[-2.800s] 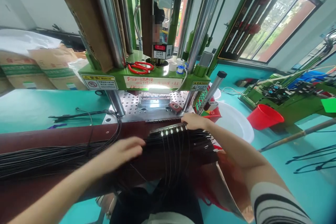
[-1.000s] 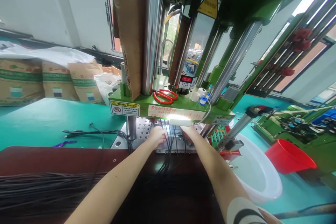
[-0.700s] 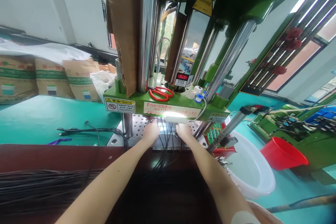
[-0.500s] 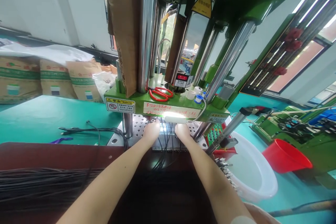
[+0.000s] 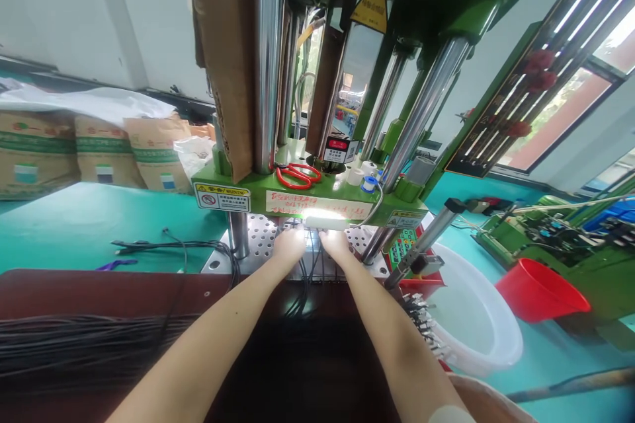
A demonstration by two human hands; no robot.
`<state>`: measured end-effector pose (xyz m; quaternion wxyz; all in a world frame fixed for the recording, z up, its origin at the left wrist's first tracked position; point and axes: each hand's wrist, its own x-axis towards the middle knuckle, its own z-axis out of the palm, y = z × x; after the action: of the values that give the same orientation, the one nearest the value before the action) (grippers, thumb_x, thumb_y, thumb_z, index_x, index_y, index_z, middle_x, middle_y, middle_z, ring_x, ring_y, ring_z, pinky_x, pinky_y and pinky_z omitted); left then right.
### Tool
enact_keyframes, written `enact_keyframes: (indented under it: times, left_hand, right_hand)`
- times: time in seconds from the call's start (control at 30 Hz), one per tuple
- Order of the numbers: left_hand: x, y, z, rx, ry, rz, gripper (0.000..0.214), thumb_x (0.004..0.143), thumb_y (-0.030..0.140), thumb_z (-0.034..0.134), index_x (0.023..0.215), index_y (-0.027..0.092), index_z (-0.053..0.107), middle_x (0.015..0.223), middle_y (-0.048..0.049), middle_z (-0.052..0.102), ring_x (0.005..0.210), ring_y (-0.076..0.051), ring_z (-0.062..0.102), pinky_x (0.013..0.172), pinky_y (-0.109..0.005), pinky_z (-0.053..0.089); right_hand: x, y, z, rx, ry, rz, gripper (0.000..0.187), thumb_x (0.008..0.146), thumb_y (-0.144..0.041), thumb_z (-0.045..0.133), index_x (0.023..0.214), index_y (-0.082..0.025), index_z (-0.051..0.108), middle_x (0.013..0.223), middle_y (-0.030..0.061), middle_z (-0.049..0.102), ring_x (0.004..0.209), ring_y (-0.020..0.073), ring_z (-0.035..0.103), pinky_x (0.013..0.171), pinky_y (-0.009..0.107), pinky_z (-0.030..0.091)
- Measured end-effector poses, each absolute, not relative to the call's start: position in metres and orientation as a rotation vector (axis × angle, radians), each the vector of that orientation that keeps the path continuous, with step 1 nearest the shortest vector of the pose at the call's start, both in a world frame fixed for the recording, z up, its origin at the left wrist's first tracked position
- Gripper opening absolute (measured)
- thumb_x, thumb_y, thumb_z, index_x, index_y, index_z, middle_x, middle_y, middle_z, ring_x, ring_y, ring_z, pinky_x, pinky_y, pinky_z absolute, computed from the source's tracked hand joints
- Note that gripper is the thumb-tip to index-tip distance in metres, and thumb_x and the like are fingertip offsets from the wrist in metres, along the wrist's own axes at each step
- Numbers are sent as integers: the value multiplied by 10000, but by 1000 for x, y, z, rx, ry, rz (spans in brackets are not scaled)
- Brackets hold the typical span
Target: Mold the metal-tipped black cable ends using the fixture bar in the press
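Observation:
Both my hands reach under the green press plate [image 5: 233,180], into the bright light of a white lamp [image 5: 325,222]. My left hand [image 5: 290,244] is at the left of a metal mould [image 5: 311,241], and my right hand [image 5: 335,244] is at its right. Glare and the backs of the hands hide my fingers, so their grip does not show. Several black cables [image 5: 302,287] run from between my hands toward me, over the edge of the perforated metal bed [image 5: 258,236] and onto the dark red tabletop [image 5: 208,307].
Red-handled scissors [image 5: 298,176] and small white spools [image 5: 354,176] lie on the press plate. More black cables [image 5: 74,350] lie at the left. To the right are a button panel [image 5: 403,246], a white tub [image 5: 506,337] and a red bucket [image 5: 540,287].
My hands have come closer together at the mould, the gap between them narrowing. The view has shifted slightly, so the press appears a little farther left.

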<state>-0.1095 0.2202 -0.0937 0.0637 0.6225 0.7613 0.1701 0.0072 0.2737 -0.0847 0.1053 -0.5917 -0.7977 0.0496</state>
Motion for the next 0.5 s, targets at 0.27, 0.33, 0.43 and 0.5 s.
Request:
enact_keyframes:
  times: [0.27,0.33,0.43,0.5]
  left_hand:
    - [-112,224,-100,1901,2302,511,315,799,110,331,987,75,581,888,-197,639,911,-278,586,770,-375,447]
    - [-112,225,-102,1897,2305,514,315,792,108,336,986,82,583,887,-189,640,901,-272,590,765,-368,450]
    - [-114,228,-103,1896,2300,517,315,788,110,341,981,83,589,873,-185,642,875,-271,599,756,-371,454]
    - [-115,229,-102,1893,2300,521,316,784,107,347,984,82,590,862,-184,642,856,-274,603,746,-379,457]
  right_hand:
    - [17,282,-94,-1736,-2324,165,304,845,-249,403,1006,-163,645,939,102,676,883,205,616,729,253,446]
    - [15,282,-94,-1730,-2340,132,310,840,-228,397,1004,-149,648,955,122,671,910,226,607,759,276,441]
    - [9,283,-93,-1702,-2395,92,324,839,-193,378,1018,-135,642,987,139,660,933,238,598,776,293,439]
    - [6,284,-92,-1688,-2441,73,331,835,-169,370,1031,-116,633,1000,153,651,964,249,584,798,308,432]
